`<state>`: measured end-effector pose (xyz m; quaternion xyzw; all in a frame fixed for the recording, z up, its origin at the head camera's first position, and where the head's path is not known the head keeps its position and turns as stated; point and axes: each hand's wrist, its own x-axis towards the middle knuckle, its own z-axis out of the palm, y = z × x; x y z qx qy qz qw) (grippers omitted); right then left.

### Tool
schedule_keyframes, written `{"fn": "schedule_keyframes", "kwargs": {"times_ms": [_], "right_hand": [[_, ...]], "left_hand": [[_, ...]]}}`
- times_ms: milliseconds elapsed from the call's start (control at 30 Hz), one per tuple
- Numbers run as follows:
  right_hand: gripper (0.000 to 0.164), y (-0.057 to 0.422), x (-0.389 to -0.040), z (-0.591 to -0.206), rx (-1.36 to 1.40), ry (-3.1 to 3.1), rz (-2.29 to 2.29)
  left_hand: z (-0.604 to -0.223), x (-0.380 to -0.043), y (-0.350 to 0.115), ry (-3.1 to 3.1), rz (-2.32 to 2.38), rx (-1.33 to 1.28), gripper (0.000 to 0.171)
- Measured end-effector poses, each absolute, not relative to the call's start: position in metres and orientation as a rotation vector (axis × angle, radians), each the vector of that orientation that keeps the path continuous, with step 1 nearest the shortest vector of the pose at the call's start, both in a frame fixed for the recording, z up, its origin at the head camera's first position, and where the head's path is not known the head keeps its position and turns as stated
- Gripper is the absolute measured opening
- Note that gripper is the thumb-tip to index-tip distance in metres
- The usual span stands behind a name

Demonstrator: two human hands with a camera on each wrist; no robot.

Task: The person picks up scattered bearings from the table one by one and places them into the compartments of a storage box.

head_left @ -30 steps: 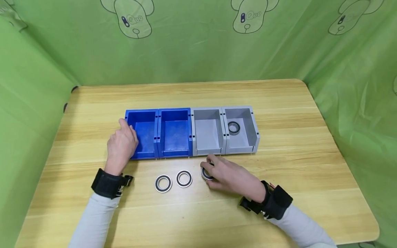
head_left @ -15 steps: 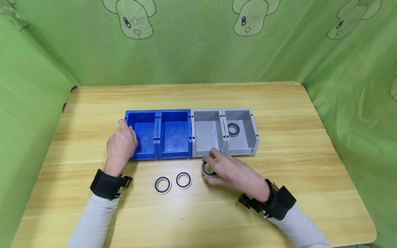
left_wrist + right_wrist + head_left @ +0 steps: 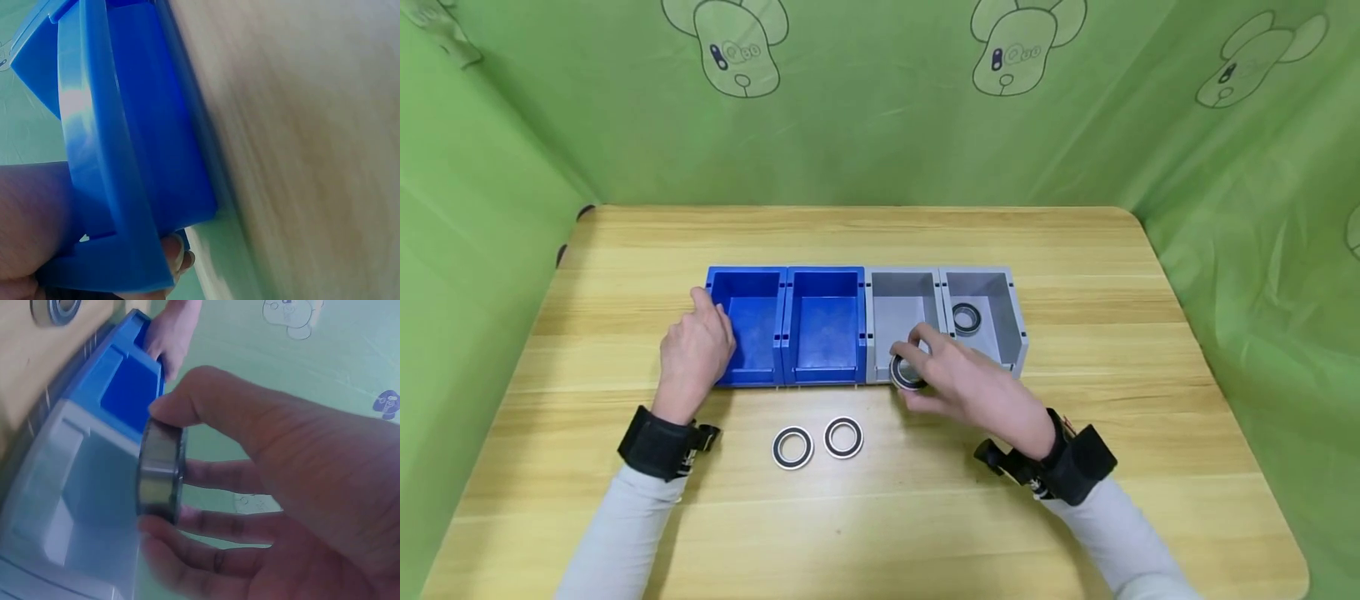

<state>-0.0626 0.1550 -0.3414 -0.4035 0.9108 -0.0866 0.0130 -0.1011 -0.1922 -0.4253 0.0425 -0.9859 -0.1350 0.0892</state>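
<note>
Pinching a bearing (image 3: 159,469) by its outer edge between thumb and fingertips, the right hand (image 3: 977,387) is at the front lip of the left gray bin (image 3: 898,308); whether the bearing touches that lip, I cannot tell. The left hand (image 3: 696,350) grips the outer side wall of the left blue bin (image 3: 752,333), its fingertips showing past the wall's edge in the left wrist view.

Four bins stand side by side in one row on the wood-grained counter (image 3: 880,533): the left blue bin, then the right blue bin (image 3: 827,333), the left gray bin and, at the end, the right gray bin (image 3: 1002,304). Another bearing, the binned bearing (image 3: 976,325), lies inside the right gray bin, near its left wall.

In front of the blue bins, the left loose bearing (image 3: 778,448) and the right loose bearing (image 3: 830,437) lie flat on the counter, near each other but apart. Black straps (image 3: 655,444) circle both wrists over pale sleeves (image 3: 617,533). Behind the counter hangs a green curtain (image 3: 880,142) printed with outlined cartoon heads (image 3: 741,50).
</note>
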Motion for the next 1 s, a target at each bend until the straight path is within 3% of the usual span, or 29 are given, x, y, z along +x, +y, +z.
{"fn": "schedule_keyframes", "kwargs": {"times_ms": [367, 1000], "right_hand": [[0.045, 0.154, -0.097, -0.339, -1.24, 2.886, -0.259], [0.052, 0.144, -0.137, -0.353, -1.042, 2.769, -0.303]], "left_hand": [[-0.425, -0.101, -0.193, -2.968, -0.403, 0.149, 0.023], [-0.426, -0.102, -0.191, -2.945, -0.392, 0.155, 0.023]]}}
